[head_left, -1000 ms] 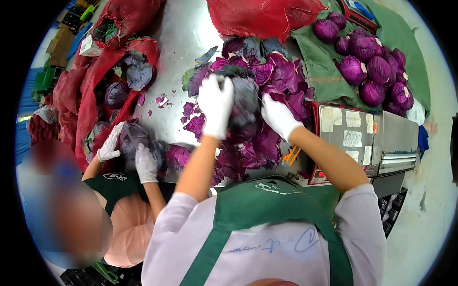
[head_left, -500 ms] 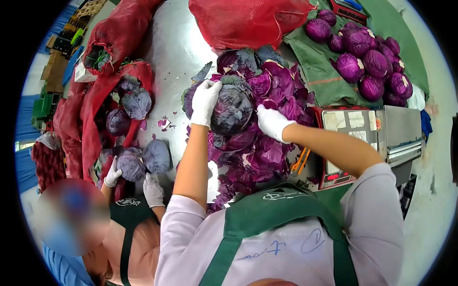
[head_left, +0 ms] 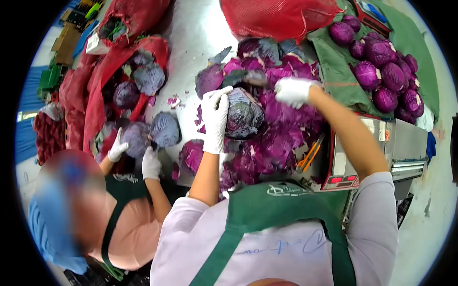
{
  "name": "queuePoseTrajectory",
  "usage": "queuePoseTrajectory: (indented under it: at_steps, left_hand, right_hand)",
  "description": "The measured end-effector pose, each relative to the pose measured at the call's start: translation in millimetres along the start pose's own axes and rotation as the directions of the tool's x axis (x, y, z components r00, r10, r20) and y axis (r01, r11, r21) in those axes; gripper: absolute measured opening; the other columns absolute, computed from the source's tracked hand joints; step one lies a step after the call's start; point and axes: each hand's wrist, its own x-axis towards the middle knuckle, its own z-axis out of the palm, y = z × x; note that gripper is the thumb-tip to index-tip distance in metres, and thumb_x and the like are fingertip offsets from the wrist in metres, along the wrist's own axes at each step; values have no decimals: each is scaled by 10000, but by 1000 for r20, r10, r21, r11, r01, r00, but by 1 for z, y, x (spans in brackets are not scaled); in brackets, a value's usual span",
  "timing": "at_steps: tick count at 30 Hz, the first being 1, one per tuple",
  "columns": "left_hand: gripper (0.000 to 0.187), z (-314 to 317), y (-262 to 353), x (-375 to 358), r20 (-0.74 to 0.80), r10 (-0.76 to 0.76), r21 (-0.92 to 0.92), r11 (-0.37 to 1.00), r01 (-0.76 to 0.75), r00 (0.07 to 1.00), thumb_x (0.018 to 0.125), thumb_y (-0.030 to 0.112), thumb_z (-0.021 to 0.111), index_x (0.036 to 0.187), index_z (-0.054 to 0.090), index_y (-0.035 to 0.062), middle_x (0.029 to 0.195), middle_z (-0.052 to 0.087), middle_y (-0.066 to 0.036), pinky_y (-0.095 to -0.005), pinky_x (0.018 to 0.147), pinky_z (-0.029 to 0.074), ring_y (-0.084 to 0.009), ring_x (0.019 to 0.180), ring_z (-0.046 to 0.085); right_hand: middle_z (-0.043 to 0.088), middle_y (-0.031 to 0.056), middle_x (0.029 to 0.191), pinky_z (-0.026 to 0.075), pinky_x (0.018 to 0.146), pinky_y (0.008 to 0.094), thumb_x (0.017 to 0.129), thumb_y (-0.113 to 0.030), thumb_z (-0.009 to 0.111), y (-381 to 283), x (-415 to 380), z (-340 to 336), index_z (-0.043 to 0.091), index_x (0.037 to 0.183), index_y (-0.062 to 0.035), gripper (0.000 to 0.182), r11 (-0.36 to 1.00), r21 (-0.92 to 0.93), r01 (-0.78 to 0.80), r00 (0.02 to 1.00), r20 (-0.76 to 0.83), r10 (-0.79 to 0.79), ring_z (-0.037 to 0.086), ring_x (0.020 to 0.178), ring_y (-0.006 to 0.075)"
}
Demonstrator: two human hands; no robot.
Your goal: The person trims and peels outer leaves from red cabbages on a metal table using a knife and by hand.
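My left hand [head_left: 216, 117], in a white glove, grips the left side of a red cabbage [head_left: 245, 117] with dark, veined outer leaves. My right hand [head_left: 293, 92], also gloved, is up to the right of that cabbage, apart from it and smeared by motion. Its fingers look curled; what they hold, if anything, I cannot make out. Just left of them a dark leaf [head_left: 252, 77] is blurred above the cabbage. Under and around both hands lies a heap of loose purple leaves [head_left: 272, 148].
An orange utility knife [head_left: 311, 153] lies beside a red scale [head_left: 339, 157]. Peeled cabbages [head_left: 393, 76] are piled on green cloth at right. Red mesh sacks [head_left: 276, 18] lie at the back and left. A co-worker's gloved hands hold another cabbage [head_left: 137, 139] at left.
My right hand has moved up and away from the cabbage's right side. The cabbage now sits turned in my left hand. The whole view has shifted slightly.
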Motion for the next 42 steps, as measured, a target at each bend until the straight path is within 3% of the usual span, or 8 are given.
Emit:
queuePoseTrajectory:
  at_steps: [4, 8, 11, 14, 19, 24, 28, 42]
  left_hand:
    - [196, -25, -1, -30, -48, 70, -8, 998, -70, 996, 966, 111, 550, 1052, 714, 48, 1090, 634, -94, -330, 914, 466, -179, 1049, 575]
    - [287, -42, 2, -37, -56, -503, -310, 830, 464, 863, 991, 299, 601, 999, 631, 14, 871, 613, -28, -267, 821, 466, -119, 852, 582]
    - [409, -46, -15, -53, -230, -403, -75, 915, 396, 886, 935, 363, 671, 1117, 594, 6, 959, 606, -75, -288, 856, 475, -136, 910, 586]
    - [573, -71, -20, -62, 107, -657, -474, 626, 619, 747, 922, 364, 682, 1323, 505, -5, 1176, 601, -111, -322, 964, 458, -185, 1089, 580]
    - [737, -50, -1, -63, -57, -573, -460, 742, 488, 818, 865, 408, 743, 1375, 425, -18, 1306, 512, -167, -363, 1052, 396, -251, 1223, 497]
    - [856, 8, 35, -28, -38, -481, -433, 798, 419, 876, 825, 449, 752, 1449, 348, 25, 1299, 485, -237, -381, 1047, 392, -297, 1196, 497]
    - [809, 56, -12, -5, -66, -331, -59, 943, 328, 941, 802, 535, 724, 1444, 464, 115, 1328, 463, -291, -424, 1066, 388, -388, 1230, 487]
    - [661, 10, -23, 13, 373, -221, -366, 858, 362, 901, 901, 338, 720, 1441, 461, 57, 1362, 536, -124, -311, 1089, 362, -184, 1245, 501]
  right_hand:
    - [590, 59, 708, 497, 482, 321, 960, -238, 494, 1, -29, -18, 549, 1049, -32, 231, 998, -56, -10, 887, -462, -17, 558, 526, 160]
    - [588, 42, 749, 476, 509, 252, 990, -198, 540, -29, -66, 62, 493, 1007, -44, 162, 739, 474, 479, 830, -517, -206, 558, 572, 107]
    - [605, 84, 943, 552, 595, 286, 1009, -215, 510, -27, -51, 145, 469, 1056, -20, 205, 719, 574, 391, 876, -471, -101, 623, 761, 145]
    - [593, 143, 1012, 590, 667, 360, 1016, -284, 503, -19, 7, 219, 477, 1130, 10, 317, 660, 630, 410, 890, -435, -138, 645, 880, 208]
    - [655, 135, 812, 548, 602, 360, 992, -293, 557, -25, -18, 183, 509, 1068, -17, 290, 765, 369, 529, 713, -682, -164, 662, 613, 229]
    - [648, 202, 905, 491, 777, 453, 968, -265, 569, 18, -26, 119, 532, 1057, -30, 254, 891, 27, 454, 541, -803, -251, 642, 880, 391]
    - [664, 127, 815, 507, 716, 401, 967, -226, 580, 36, -63, 134, 557, 1077, -51, 208, 833, 56, 550, 379, -906, -189, 663, 755, 303]
    - [628, 124, 743, 499, 542, 459, 977, -337, 551, 46, -77, 128, 557, 856, -112, 255, 827, -555, 93, 342, -762, -550, 627, 620, 357]
